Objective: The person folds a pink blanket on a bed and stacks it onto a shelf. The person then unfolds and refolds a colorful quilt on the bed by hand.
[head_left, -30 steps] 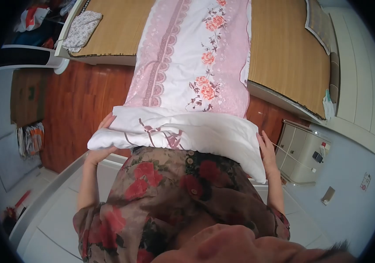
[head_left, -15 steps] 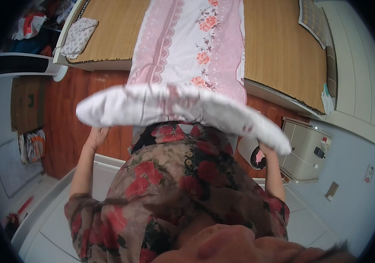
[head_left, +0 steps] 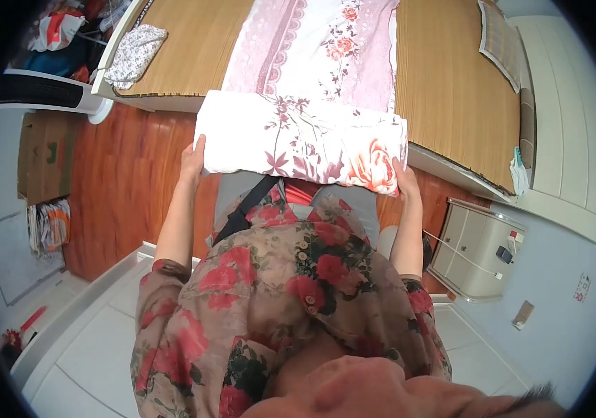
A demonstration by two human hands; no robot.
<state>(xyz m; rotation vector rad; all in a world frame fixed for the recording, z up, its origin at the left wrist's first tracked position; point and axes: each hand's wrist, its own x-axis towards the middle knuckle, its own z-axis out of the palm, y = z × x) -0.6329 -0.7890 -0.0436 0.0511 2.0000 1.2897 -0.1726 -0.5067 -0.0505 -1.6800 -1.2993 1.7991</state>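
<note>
My left hand (head_left: pixel 192 160) is closed on the left end of a folded white cloth (head_left: pixel 242 132) printed with mauve leaves and a large orange-pink flower. On its right end, my right hand (head_left: pixel 406 181) grips the edge beside the flower. The cloth forms a flat, wide bundle, held level in front of my waist. Behind it a long pink and white floral cover (head_left: pixel 298 42) stretches away over the bed. The bundle hides the cover's near end, so I cannot tell whether the two are joined.
A tan woven mat (head_left: pixel 444 76) shows on both sides of the cover. A small patterned cloth (head_left: pixel 136 56) lies at the mat's left corner, and a plaid pillow (head_left: pixel 500 45) at the right. A beige cabinet (head_left: pixel 472 251) stands right, a cardboard box (head_left: pixel 47 157) left.
The white bundle has flattened from a drooping curved shape, showing its flower print. Both hands have moved farther forward, and nearer each other, at its ends.
</note>
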